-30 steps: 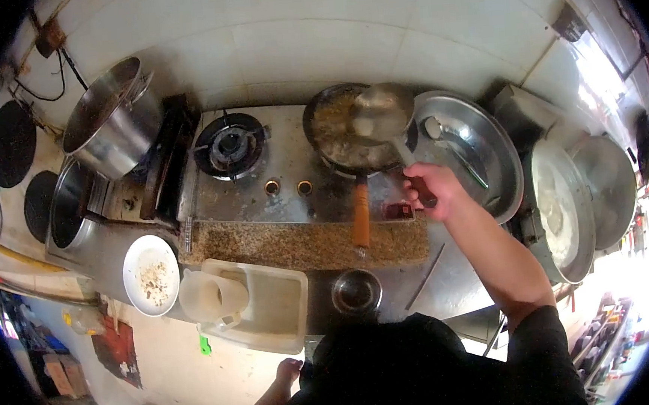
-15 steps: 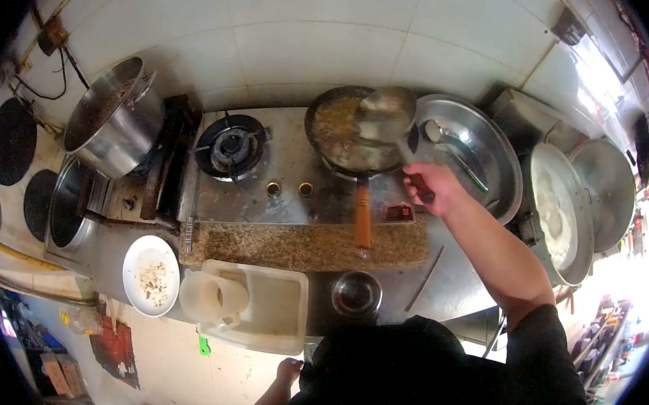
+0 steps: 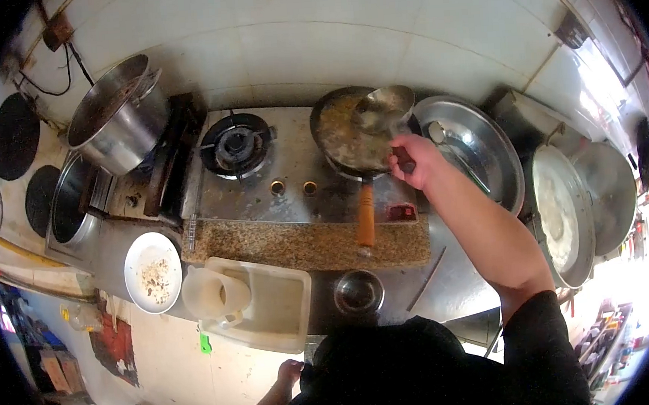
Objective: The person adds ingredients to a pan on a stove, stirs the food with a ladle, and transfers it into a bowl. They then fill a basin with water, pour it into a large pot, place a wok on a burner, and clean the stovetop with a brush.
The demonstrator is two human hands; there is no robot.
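Observation:
My right hand (image 3: 418, 164) is wrapped round the dark handle of a wide metal ladle (image 3: 384, 108). The ladle's bowl hangs over the right part of a dark wok (image 3: 336, 149) that holds simmering yellowish liquid with bits of food. The wok's wooden handle (image 3: 366, 218) points toward me, with no hand on it. Down by my body at the bottom, my left hand (image 3: 289, 372) looks curled, partly covered by my dark clothing. Whatever may be in its fingers is hidden.
Left of the wok sits a gas burner (image 3: 235, 143), then a tall steel pot (image 3: 124, 115). In front are a white plate with crumbs (image 3: 138, 253), a plastic jug (image 3: 214, 294) in a bin (image 3: 291, 310), and a small metal bowl (image 3: 359, 293). A steel basin (image 3: 496, 130) stands right.
My right hand has moved a little left and up, bringing the ladle with it. The bowl of the ladle now shows its hollow side. My left hand has stayed put.

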